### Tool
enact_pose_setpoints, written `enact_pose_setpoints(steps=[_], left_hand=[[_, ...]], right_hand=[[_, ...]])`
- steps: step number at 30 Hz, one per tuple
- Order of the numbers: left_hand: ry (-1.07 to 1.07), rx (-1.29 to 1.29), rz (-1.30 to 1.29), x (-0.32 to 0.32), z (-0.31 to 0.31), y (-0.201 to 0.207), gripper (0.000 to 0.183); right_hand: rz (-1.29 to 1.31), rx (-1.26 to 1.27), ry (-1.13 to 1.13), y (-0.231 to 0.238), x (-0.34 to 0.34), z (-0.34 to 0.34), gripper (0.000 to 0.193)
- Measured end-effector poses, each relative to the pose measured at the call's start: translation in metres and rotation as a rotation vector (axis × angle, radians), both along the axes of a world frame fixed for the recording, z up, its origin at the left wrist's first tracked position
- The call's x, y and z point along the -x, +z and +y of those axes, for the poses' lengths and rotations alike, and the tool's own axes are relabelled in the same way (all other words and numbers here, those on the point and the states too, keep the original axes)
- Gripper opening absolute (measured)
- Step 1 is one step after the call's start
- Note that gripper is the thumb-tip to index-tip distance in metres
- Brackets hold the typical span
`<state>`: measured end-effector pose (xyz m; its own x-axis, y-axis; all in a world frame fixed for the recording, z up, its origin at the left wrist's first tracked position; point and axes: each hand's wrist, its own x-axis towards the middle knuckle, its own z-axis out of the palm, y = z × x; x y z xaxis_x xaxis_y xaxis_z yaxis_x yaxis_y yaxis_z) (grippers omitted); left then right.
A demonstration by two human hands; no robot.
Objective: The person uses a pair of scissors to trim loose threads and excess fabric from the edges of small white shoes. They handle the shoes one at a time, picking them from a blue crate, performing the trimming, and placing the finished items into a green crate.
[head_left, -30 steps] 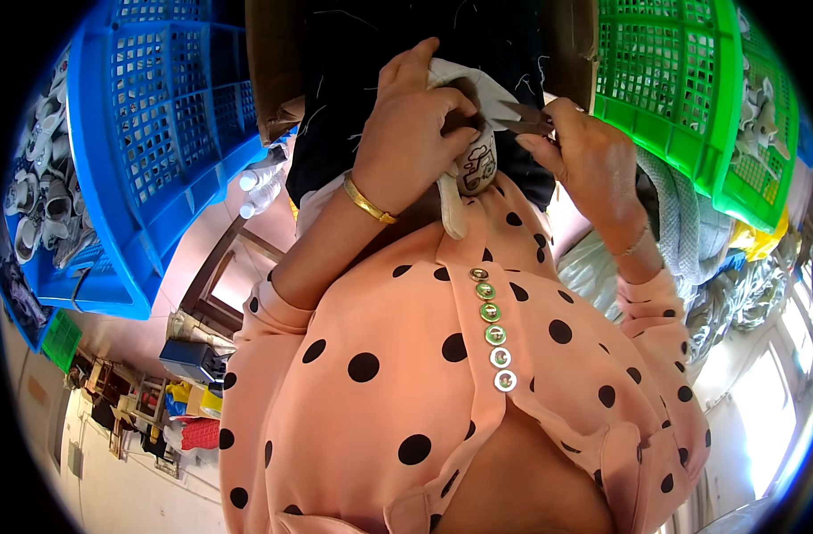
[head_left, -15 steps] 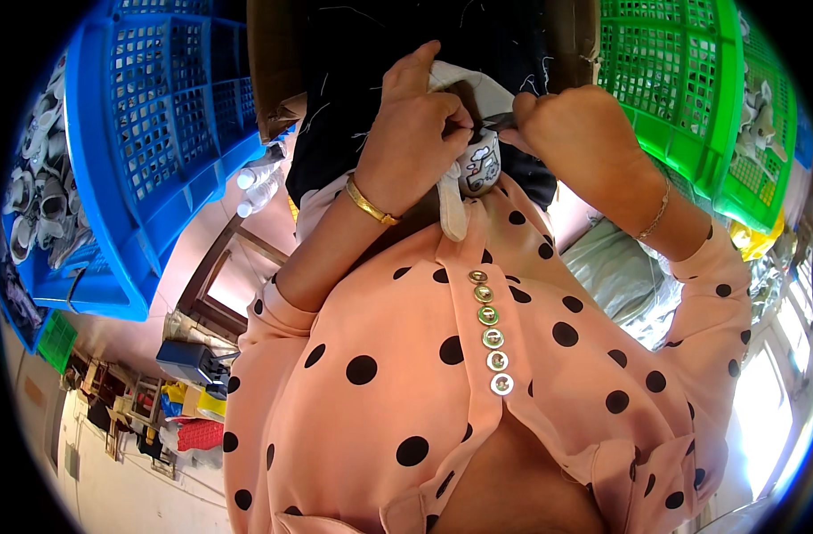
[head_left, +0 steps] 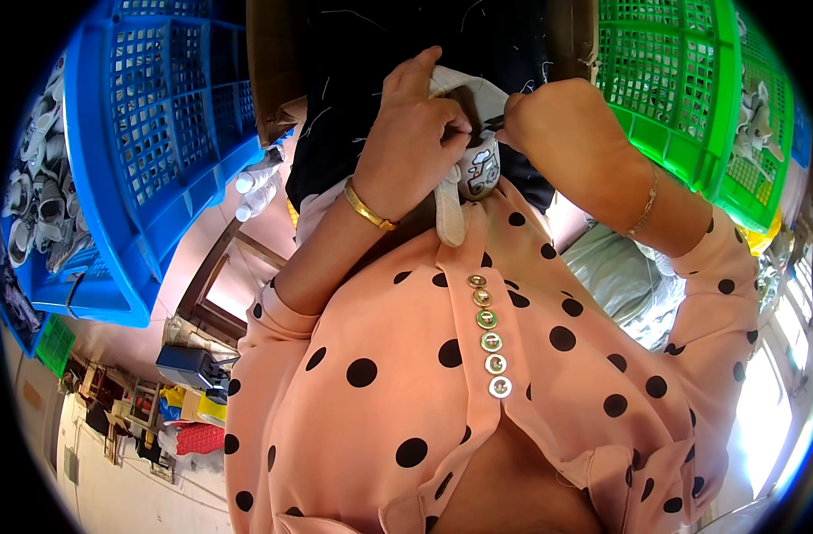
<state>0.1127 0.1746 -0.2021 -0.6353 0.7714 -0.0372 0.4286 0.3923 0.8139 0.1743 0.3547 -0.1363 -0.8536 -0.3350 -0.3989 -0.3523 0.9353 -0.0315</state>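
Observation:
My left hand (head_left: 411,142), with a gold bangle on its wrist, is closed around a small white fabric piece (head_left: 473,165) that has a cartoon print. I hold it close to my chest, above my peach polka-dot shirt (head_left: 424,374). My right hand (head_left: 558,125), with a thin bracelet on its wrist, meets the same piece from the right, its fingers pinched at the top edge. A thin dark thing (head_left: 493,120) shows at those fingertips; what it is I cannot tell. A white strip of the piece hangs down below my left hand.
A blue lattice crate (head_left: 148,133) stands at the left with several small grey-white items beside it. At the right is a green lattice crate (head_left: 682,80) with grey items. A cardboard box (head_left: 268,71) with dark cloth lies between them.
My right forearm has swung out to the right and its hand has risen slightly. Both hands stay on the white fabric piece, and the left hand has barely moved.

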Motion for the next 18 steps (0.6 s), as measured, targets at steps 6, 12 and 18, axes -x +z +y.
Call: enact_pose_setpoints(steps=[6,12,18], left_hand=[[-0.019,-0.015,0.018,0.002,0.000,0.000,0.009],[0.016,-0.052,-0.045,0.008,-0.010,0.002,0.011],[0.009,-0.155,-0.145,0.015,-0.011,0.009,0.016]], right_hand=[[-0.019,0.001,0.018,-0.003,0.004,0.002,0.024],[-0.044,0.098,-0.275,0.016,0.015,0.012,0.036],[-0.114,0.834,-0.862,-0.014,-0.006,0.030,0.045]])
